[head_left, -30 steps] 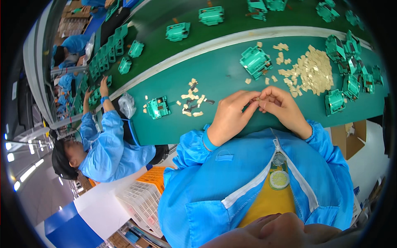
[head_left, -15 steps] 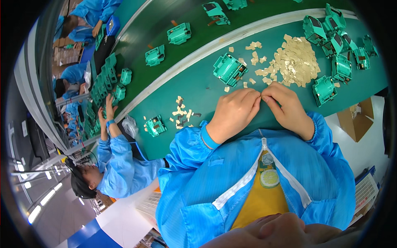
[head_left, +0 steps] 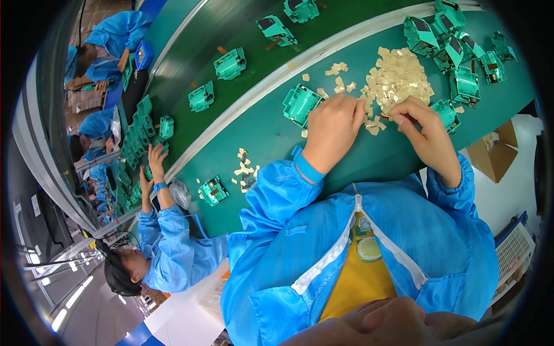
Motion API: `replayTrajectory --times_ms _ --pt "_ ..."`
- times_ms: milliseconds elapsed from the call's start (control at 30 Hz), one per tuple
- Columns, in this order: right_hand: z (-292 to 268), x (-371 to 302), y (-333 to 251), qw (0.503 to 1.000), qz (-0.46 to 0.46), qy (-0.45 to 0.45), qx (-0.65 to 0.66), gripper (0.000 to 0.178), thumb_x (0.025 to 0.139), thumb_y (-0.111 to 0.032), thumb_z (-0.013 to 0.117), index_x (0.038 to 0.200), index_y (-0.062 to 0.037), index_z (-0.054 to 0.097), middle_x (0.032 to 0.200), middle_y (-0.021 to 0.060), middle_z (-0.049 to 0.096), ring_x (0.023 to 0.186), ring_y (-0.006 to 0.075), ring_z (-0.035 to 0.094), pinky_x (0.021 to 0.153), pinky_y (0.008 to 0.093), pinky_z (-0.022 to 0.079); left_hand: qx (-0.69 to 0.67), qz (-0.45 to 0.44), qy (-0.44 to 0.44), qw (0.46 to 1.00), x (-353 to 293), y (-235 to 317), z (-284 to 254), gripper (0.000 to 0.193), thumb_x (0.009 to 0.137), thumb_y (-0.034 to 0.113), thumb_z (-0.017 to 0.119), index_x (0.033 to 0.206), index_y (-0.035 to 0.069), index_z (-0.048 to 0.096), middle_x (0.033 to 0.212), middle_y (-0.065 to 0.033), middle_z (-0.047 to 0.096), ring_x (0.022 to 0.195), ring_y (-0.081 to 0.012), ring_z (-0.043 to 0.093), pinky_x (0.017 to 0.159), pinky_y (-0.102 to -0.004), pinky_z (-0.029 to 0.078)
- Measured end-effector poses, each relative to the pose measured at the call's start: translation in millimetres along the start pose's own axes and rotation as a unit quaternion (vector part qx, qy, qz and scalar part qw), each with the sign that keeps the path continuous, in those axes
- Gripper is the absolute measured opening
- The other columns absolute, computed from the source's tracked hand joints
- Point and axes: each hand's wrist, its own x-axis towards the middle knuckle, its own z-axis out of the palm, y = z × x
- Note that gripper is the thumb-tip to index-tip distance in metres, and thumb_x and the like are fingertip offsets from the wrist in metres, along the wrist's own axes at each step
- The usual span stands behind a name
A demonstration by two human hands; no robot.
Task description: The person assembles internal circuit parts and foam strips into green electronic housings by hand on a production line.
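Observation:
My left hand (head_left: pixel 336 130) is closed beside a green plastic housing (head_left: pixel 300 105) on the green table, partly covering its right side. What its fingers hold, if anything, is hidden. At the near edge of a pile of small cream-coloured pieces (head_left: pixel 401 78), my right hand (head_left: pixel 426 134) has its thumb and forefinger pinched together. Anything between those fingertips is too small to name. A few loose cream pieces (head_left: pixel 376 125) lie between the two hands. Behind my right hand, another green housing (head_left: pixel 446 114) is partly hidden.
Several green housings (head_left: pixel 465 85) cluster at the right. A lone housing (head_left: pixel 213 191) and scattered scraps (head_left: pixel 244 170) lie at left. Beyond a pale rail (head_left: pixel 254 86), a darker green belt carries more housings (head_left: pixel 231 63). A co-worker (head_left: pixel 182 248) reaches in at left; a cardboard box (head_left: pixel 494 151) stands right.
My hands, together before, have moved apart. The left has gone up to the green housing, the right to the near edge of the pile. The whole view has shifted slightly.

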Motion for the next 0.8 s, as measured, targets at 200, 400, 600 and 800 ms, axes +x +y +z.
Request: replayTrajectory --times_ms 200,400,600,800 --pt "8.6 1.8 0.8 0.991 -0.072 0.027 -0.106 0.011 0.095 0.002 0.062 0.104 0.0026 0.067 0.094 0.0132 0.065 0.085 0.0284 0.064 0.074 0.0378 0.05 -0.148 0.167 0.076 0.972 4.4 10.0 -3.1 0.012 0.089 0.011 0.073 0.098 0.004 0.074 0.096 -0.0072 0.074 0.105 -0.0305 0.066 0.091 -0.0438 0.051" --pt "24.3 3.9 -9.0 0.994 -0.049 0.078 -0.055 0.014 0.09 0.003 0.069 0.104 0.0017 0.068 0.092 0.0117 0.065 0.076 0.0257 0.066 0.067 0.0355 0.052 -0.258 0.012 -0.052 0.965 -10.9 -1.4 -13.2 0.015 0.089 0.009 0.072 0.102 0.002 0.074 0.095 -0.0103 0.074 0.091 -0.0285 0.07 0.08 -0.0376 0.054" --pt "32.9 7.6 -23.6 0.985 -0.139 0.061 -0.082 0.01 0.085 0.003 0.072 0.095 0.0019 0.07 0.086 0.0114 0.066 0.073 0.0271 0.066 0.064 0.0371 0.053 -0.268 0.052 -0.014 0.962 -23.8 -7.5 -21.9 0.016 0.09 0.008 0.072 0.103 0.0 0.074 0.093 -0.0117 0.073 0.086 -0.0268 0.07 0.075 -0.0358 0.054" --pt "37.4 10.8 -35.5 0.972 -0.19 0.014 -0.138 0.014 0.079 0.005 0.072 0.092 0.003 0.07 0.084 0.0135 0.064 0.072 0.031 0.065 0.064 0.039 0.053 -0.291 0.053 -0.024 0.955 -32.7 -13.7 -32.1 0.015 0.089 0.005 0.072 0.102 -0.001 0.074 0.094 -0.0119 0.074 0.085 -0.0254 0.07 0.075 -0.0351 0.055"
